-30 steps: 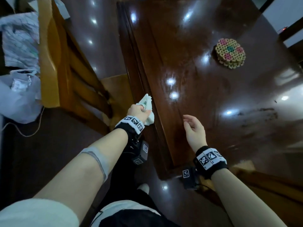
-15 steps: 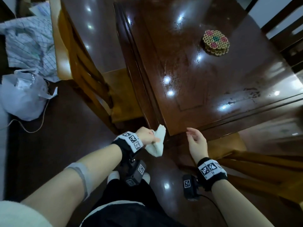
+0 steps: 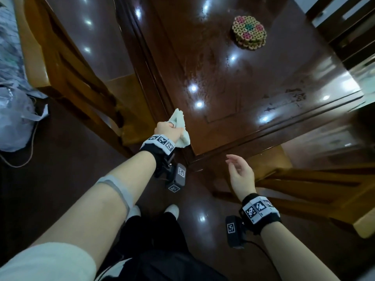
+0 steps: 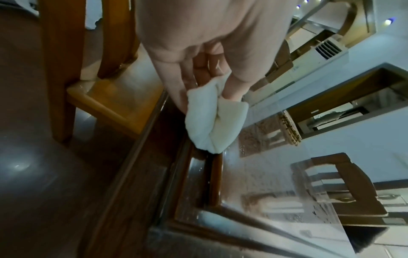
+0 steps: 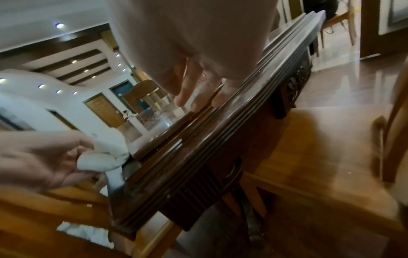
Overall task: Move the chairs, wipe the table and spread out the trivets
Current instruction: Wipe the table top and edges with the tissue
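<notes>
My left hand (image 3: 167, 128) grips a crumpled white cloth (image 3: 180, 126) (image 4: 212, 120) (image 5: 106, 157) at the left edge of the dark glossy wooden table (image 3: 233, 82), near its front corner. Damp streaks show on the tabletop. A stack of round woven trivets (image 3: 249, 35) in tan, pink and green lies at the far side of the table. My right hand (image 3: 239, 171) hangs free with relaxed fingers (image 5: 187, 90) just off the table's front corner, holding nothing. One light wooden chair (image 3: 67, 74) stands on the left, another (image 3: 314, 191) on the right.
A white plastic bag (image 3: 14, 118) and checked fabric (image 3: 8, 47) lie on the dark floor at the far left, with a cord beside them. My feet (image 3: 171, 209) stand just in front of the table corner. A further dark chair (image 3: 345, 27) stands at the back right.
I have stepped back toward the table corner. My left hand with the cloth dropped off the edge, then rose back to it. My right hand has left the tabletop and now hangs off the corner.
</notes>
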{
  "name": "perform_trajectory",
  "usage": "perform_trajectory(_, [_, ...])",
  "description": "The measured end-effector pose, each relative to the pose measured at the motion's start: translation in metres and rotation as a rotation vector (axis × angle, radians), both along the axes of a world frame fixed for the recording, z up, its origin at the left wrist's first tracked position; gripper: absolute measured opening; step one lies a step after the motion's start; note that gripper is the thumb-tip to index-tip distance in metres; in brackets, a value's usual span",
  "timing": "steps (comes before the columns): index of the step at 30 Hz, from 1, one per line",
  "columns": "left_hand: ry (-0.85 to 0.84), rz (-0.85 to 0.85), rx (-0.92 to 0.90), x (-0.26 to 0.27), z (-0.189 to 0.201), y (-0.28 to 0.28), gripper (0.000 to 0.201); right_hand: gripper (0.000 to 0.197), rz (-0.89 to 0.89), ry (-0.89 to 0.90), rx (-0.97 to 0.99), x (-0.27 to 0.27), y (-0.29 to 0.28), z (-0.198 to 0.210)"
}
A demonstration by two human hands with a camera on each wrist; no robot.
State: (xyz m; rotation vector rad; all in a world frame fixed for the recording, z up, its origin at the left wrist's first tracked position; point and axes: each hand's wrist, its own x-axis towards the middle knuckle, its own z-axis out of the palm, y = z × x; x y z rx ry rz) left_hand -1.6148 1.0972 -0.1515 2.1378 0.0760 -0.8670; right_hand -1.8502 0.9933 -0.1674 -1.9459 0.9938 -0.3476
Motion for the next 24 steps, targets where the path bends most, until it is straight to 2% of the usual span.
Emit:
perform_trajectory(4, [0.052, -0.085, 0.007, -0.030, 0.002, 0.009, 0.038, 0.029, 0.080, 0.041, -0.036, -0.013, 0.009, -0.001])
perform_trajectory(8, [0.081, -0.294, 0.015, -0.068, 0.001, 0.025, 0.025, 0.031, 0.125, 0.076, -0.103, -0.019, 0.032, 0.003])
perform_trajectory(12, [0.117, -0.748, 0.064, -0.106, 0.015, 0.036, 0.026, 0.031, 0.106, 0.106, -0.037, -0.029, 0.060, 0.005])
perform_trajectory(13, [0.121, -0.794, 0.053, -0.115, 0.018, 0.040, 0.032, 0.030, 0.086, 0.110, -0.032, -0.032, 0.066, 0.007])
perform_trajectory(16, [0.080, -0.800, 0.033, -0.122, 0.016, 0.062, 0.033, 0.031, 0.002, 0.086, -0.038, -0.040, 0.088, 0.016])
perform_trajectory(20, [0.053, -0.672, -0.043, -0.097, 0.020, 0.111, 0.031, 0.032, -0.042, 0.055, 0.003, -0.039, 0.131, 0.026])
perform_trajectory(24, [0.058, -0.544, -0.117, -0.069, 0.029, 0.173, 0.028, 0.028, -0.049, 0.005, 0.088, -0.011, 0.184, 0.032])
